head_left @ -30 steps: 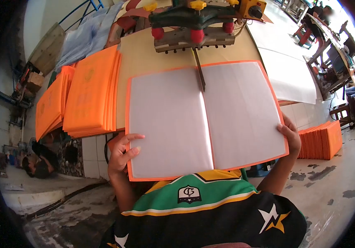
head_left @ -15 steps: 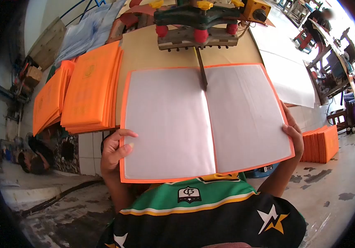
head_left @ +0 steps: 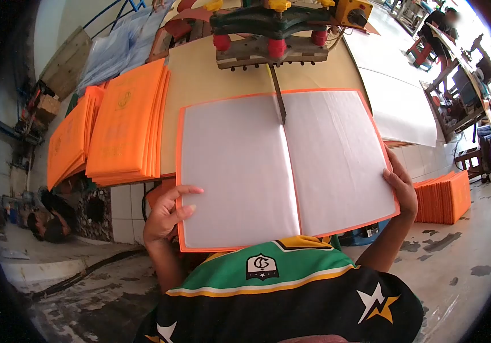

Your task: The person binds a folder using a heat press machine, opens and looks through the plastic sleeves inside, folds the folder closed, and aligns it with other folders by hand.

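Observation:
An orange folder lies spread open in front of me, its two inner sides covered by pale, whitish sheets. My left hand grips its left edge, thumb and forefinger on the upper face and the other fingers out of sight below. At the right edge, my right hand is closed on the folder with the thumb on top. A narrow dark metal bar reaches down over the top of the fold. It hangs below a green press head with red and yellow knobs.
Stacked orange folders lie at the left of the tan board, beside clear plastic sheets. Another orange stack stands on the floor at right. A person is near a far bench.
The folder's left edge has shifted right with my left hand, and its right edge has moved slightly left with my right hand. Both hands keep their hold.

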{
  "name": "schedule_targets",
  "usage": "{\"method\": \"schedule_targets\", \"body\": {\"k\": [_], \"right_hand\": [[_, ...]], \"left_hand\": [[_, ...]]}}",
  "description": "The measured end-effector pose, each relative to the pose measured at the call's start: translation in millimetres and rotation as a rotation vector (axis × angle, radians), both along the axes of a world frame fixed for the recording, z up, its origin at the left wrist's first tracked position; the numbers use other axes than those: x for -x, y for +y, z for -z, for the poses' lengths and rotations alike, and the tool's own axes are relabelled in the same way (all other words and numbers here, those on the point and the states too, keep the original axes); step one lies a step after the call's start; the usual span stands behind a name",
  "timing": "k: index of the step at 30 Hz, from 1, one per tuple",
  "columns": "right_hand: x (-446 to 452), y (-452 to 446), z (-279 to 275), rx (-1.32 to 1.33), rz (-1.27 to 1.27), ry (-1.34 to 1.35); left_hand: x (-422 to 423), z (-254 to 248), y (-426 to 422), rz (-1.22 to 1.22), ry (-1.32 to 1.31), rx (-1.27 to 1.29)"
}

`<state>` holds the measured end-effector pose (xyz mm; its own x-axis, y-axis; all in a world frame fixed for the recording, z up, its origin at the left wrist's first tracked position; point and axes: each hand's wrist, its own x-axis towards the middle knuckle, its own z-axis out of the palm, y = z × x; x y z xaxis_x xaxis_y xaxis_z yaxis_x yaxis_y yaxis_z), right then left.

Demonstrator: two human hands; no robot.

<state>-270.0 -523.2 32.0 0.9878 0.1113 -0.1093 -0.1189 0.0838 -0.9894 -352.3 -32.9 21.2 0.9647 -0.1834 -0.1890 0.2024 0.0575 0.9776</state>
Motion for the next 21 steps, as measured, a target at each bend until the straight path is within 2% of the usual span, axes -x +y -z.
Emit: {"method": "schedule_targets", "body": {"k": [1,3,7,10,12,21], "right_hand": [[0,0,0,0.000,0.000,-0.001],[0,1,0,0.025,0.008,0.002],[2,-1,0,0.059,0.061,-0.005],[5,3,-12,0.022,0.074,-0.007],[8,8,-19,-0.058,0.126,-0.007],[-1,-12,-23,0.014,0.181,-0.083]], "left_hand": [[0,-1,3,0.000,-0.001,0.000],[-2,-3,7,0.120,-0.108,-0.161],[-3,-3,8,0.132,-0.052,-0.148],[-5,3,11,0.180,-0.115,-0.186],[-5,2,5,0.135,-0.051,-0.107],[-22,10,-20,0.169,-0.064,-0.117]]}}
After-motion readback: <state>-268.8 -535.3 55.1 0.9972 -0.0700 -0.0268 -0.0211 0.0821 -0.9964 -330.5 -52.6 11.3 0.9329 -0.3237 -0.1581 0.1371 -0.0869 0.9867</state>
